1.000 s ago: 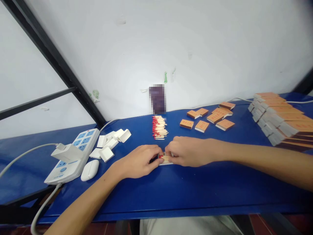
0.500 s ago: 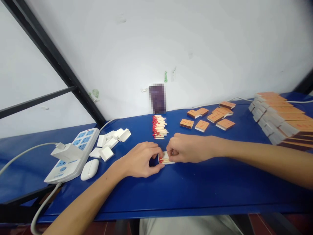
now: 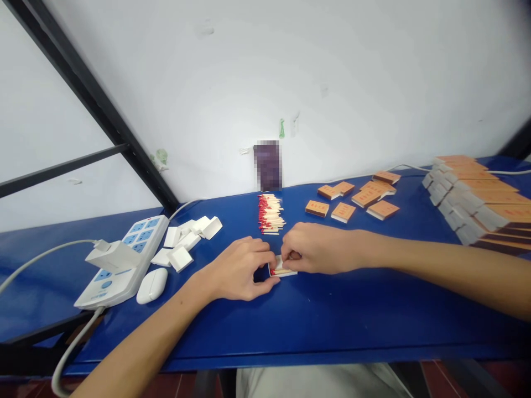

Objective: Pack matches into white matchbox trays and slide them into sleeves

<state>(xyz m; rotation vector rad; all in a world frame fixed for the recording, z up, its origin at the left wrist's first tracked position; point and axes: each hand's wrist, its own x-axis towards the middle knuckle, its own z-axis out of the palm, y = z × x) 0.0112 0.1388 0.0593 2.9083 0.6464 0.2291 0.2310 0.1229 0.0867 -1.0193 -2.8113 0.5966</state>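
A small white matchbox tray lies on the blue table with red-headed matches inside it. My left hand grips the tray's left end, thumb at the near side and fingers at the far side. Curled over the tray's right part is my right hand, its fingers pinched together down at the matches; what they hold is hidden. Just beyond both hands is a loose pile of matches, most heads pointing left.
Empty white trays are heaped at the left, near an earphone case and a power strip with cables. Several orange matchboxes are scattered behind my right hand. A large matchbox stack stands far right. A wall closes the back.
My right hand has shifted very slightly within the tray, over the matches. The left hand keeps its hold, and the tray stays where it was.
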